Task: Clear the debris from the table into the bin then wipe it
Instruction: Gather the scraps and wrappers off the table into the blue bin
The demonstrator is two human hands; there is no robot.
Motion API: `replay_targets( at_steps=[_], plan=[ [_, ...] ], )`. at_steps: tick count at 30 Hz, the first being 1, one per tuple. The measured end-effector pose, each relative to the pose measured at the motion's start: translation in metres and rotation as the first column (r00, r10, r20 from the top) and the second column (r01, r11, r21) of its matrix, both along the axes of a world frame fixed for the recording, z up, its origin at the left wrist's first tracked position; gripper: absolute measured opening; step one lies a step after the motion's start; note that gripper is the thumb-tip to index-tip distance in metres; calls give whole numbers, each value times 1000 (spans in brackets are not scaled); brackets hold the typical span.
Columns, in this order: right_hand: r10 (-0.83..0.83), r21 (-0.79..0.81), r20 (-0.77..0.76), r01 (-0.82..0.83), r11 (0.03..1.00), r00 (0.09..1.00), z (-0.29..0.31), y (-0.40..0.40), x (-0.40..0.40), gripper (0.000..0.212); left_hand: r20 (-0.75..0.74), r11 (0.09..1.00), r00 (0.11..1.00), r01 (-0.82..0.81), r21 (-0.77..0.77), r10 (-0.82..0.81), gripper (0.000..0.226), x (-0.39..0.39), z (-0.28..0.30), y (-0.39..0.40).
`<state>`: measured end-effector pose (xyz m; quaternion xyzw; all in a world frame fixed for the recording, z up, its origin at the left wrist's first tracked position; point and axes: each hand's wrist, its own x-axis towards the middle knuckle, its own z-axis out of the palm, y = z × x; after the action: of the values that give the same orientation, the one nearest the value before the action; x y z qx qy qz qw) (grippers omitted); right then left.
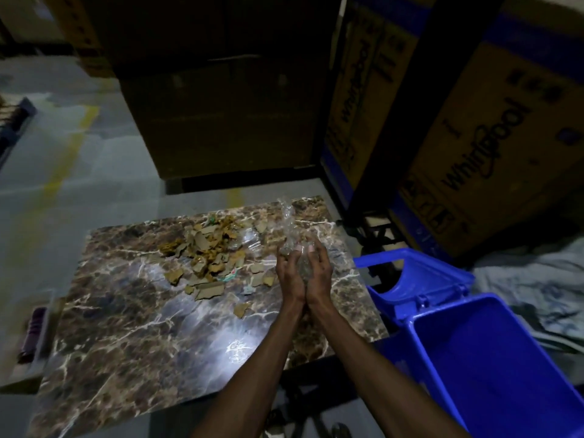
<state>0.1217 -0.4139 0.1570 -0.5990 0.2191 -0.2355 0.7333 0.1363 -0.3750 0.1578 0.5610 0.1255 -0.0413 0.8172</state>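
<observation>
Holding: both hands are raised together over the right part of the surface, a crumpled wad of clear plastic wrap (pixel 290 238) pressed between them.
Left hand (pixel 289 270): fingers curled round the lower left of the wrap, heel of the palm against the other hand.
Right hand (pixel 319 268): fingers curled round the wrap's right side, fingertips up; the two palms form a cup, likely so no loose film slips out while it is carried.
Wrap: its upper end sticks up free above the fingers, clear of the surface.
Debris (pixel 208 257): torn brown cardboard scraps with a few coloured bits, heaped on the far middle of the surface (pixel 126 343), just left of the hands; a few pieces lie apart toward the near side.
Bin (pixel 493 358): blue, open, standing beside the right edge of the surface with its lid (pixel 414 276) swung back, so a short sweep to the right would drop the wrap in.
Stage: clearing seems barely begun, as the pile is untouched; wiping is not yet possible.
Left edge: a dark, purplish object (pixel 33 333) sits there, too dim to identify.
Background: large cardboard cartons (pixel 493 137) stand behind.
</observation>
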Motion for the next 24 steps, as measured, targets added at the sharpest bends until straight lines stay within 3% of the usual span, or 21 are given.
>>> replay_targets(
  at_steps=[14,16,18,24],
  plan=[
    [-313,2,-23,313,950,950,-21,-135,-103,29,49,952,951,307,7,-307,17,-110,23,-133],
    [-331,21,-26,332,943,943,-18,-157,-129,30,53,938,936,347,15,-347,6,-134,26,-158],
    [-386,36,0,385,922,923,-10,-182,-161,32,47,931,930,362,40,-364,15,-160,28,-183],
    [-498,102,21,494,863,867,-13,-244,-246,30,24,857,857,514,41,-515,9,-236,18,-247]
  ],
)
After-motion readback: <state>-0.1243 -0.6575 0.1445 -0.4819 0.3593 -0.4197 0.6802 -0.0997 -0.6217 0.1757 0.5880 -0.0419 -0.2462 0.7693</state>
